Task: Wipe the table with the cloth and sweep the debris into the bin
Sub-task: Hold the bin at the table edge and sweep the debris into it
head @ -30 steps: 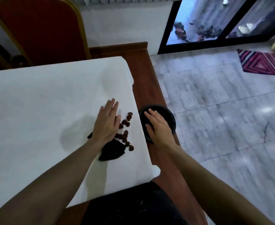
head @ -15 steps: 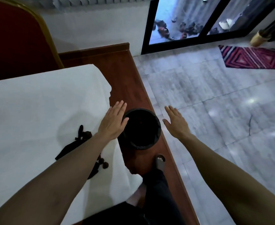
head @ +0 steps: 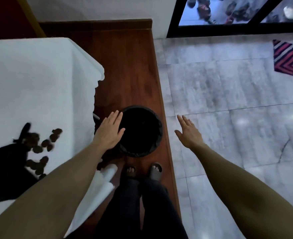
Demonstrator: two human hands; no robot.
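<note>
A black cloth point(head: 5, 168) lies crumpled on the white-covered table point(head: 38, 87) at the left, with several small brown bits of debris point(head: 43, 145) beside it. A round black bin point(head: 140, 131) stands on the wooden floor strip just right of the table's edge. My left hand point(head: 110, 131) hovers flat over the bin's left rim, fingers apart, holding nothing. My right hand point(head: 188, 132) is spread open over the grey tiles to the right of the bin, apart from it.
My feet in sandals point(head: 142, 170) stand on the wooden strip point(head: 130, 66) right behind the bin. Grey floor tiles point(head: 228, 100) stretch to the right, with a striped red rug point(head: 290, 59) at the far right. A dark-framed glass door point(head: 237, 14) is at the back.
Both hands have left the cloth and the bin: the left hand moved from the table to over the bin's rim, the right swung out over the tiles. The view tilted downward.
</note>
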